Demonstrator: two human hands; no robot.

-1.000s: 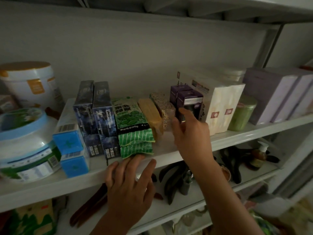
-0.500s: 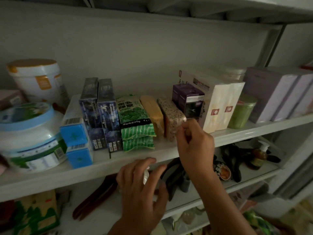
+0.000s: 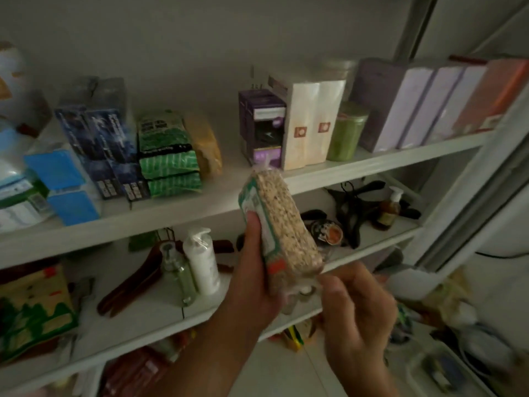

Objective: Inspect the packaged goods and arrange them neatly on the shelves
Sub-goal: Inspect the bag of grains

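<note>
two hands, one vacuum-packed grain brick (image 3: 286, 222)
left hand (image 3: 254, 279) clamps it, thumb on label; right hand (image 3: 357, 313) blurred at its lower end, grip unclear.

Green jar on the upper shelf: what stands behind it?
Behind the green jar a pale lidded container shows only its top; the jar and the white boxes cover its lower part, so contents cannot be told.

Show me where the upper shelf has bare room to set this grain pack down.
The widest bare patch on the upper shelf lies between the yellow pack and the purple boxes. A narrow bare strip runs along the front edge. Crowded: blue boxes through green packs on the left, white boxes through lilac boxes on the right.
</note>
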